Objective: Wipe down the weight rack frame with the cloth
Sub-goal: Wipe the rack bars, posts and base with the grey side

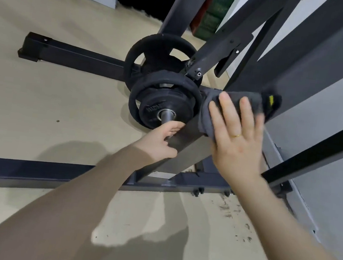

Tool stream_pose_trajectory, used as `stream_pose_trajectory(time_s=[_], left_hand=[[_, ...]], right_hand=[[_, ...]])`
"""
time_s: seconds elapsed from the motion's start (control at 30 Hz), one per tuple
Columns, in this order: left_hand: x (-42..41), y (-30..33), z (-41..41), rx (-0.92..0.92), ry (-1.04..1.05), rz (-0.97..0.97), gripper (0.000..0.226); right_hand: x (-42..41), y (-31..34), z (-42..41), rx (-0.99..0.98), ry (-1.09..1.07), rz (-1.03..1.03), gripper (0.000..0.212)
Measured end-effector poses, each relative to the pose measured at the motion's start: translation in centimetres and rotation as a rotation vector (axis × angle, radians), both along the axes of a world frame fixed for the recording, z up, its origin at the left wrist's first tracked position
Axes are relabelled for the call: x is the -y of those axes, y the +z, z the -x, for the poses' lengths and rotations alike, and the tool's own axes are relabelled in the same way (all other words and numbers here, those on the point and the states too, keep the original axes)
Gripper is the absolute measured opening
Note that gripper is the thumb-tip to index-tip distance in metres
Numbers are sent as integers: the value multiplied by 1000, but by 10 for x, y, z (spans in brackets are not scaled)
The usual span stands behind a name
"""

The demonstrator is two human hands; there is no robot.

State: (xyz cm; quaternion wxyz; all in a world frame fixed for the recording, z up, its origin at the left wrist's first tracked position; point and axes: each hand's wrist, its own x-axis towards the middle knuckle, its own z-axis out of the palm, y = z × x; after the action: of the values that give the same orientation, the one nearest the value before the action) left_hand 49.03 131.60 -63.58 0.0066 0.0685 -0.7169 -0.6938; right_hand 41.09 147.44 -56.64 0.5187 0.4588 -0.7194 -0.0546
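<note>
Rack frame (188,141): metal beams, dark grey paint, smooth, matt with a faint sheen; bolt heads at the joints.
Cloth (212,111): dark grey fabric, soft, fuzzy nap, matt; small yellow tag at right end.
Weight plates (156,108): black, rubber-like coating, matt, lightly textured; raised lettering on the front plate.
Plate peg (166,117): bare metal, bright, glossy.
Floor (60,102): beige, smooth, matt; dark scuff marks at lower right of frame.
Ring (236,135): gold-coloured metal, shiny.
</note>
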Motion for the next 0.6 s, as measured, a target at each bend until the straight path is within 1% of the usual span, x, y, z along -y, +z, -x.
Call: stream_pose_trajectory(time_s=[0.07, 0.17, 0.23, 0.3, 0.4, 0.47, 0.57, 0.6], left_hand=[[-2, 1, -3, -17, 4, -96, 77], [-1, -1, -4, -26, 18, -181, 78], [-5, -5, -6, -37, 30, -216, 75], [-11, -12, -10, -25, 38, -247, 76], [-10, -20, -12, -1, 90, -238, 87], [-11, -19, -15, -3, 106, -225, 87], [-10, -13, -20, -3, 70, -233, 79], [-8, -14, -20, 0, 60, -232, 78]], right_hand=[[5, -43, -4, 75, -6, 36, 45], [10, -93, -15, 167, -20, -70, 49], [9, -93, -17, 205, 2, -97, 49], [4, -77, -16, 284, 72, -58, 50], [1, -57, -12, 405, 131, 53, 61], [7, -68, -11, 398, 78, 94, 70], [21, -102, -21, 441, 12, 186, 84], [21, -108, -24, 455, 2, 204, 85]])
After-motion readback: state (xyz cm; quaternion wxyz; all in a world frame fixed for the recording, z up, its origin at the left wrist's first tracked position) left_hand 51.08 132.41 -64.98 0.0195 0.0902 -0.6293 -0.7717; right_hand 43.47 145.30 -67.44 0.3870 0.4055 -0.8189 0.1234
